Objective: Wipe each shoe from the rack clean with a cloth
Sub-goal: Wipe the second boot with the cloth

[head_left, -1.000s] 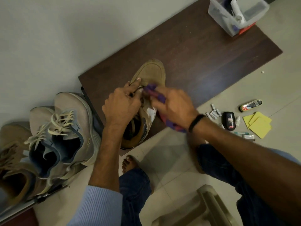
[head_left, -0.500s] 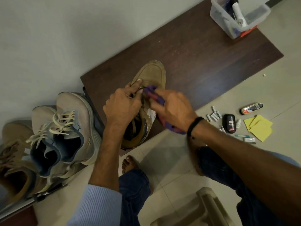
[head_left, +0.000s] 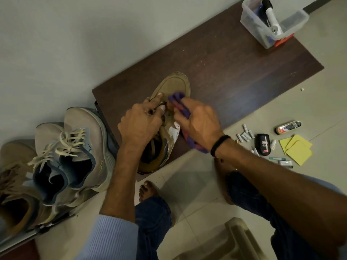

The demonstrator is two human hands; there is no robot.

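A tan suede shoe (head_left: 176, 82) lies on a dark wooden board (head_left: 225, 68), toe pointing away from me. My left hand (head_left: 139, 124) grips the shoe at its lace area and holds it steady. My right hand (head_left: 199, 122) holds a purple cloth (head_left: 177, 97) pressed on the shoe's upper, just behind the toe. More of the cloth hangs out under my right wrist. A grey pair of sneakers (head_left: 75, 147) with pale laces stands on the rack (head_left: 22, 239) at the left. A brown shoe (head_left: 13, 184) sits at the far left edge.
A clear plastic box (head_left: 272, 21) with brushes and bottles stands on the board's far right corner. On the tiled floor to the right lie yellow pads (head_left: 296, 149), a black polish bottle (head_left: 262, 145), small white pieces and a polish tin (head_left: 287, 127). A beige stool (head_left: 236, 241) sits near my knees.
My right hand has slid the purple cloth forward along the shoe's upper toward the toe. My left hand has kept its grip on the lace area.
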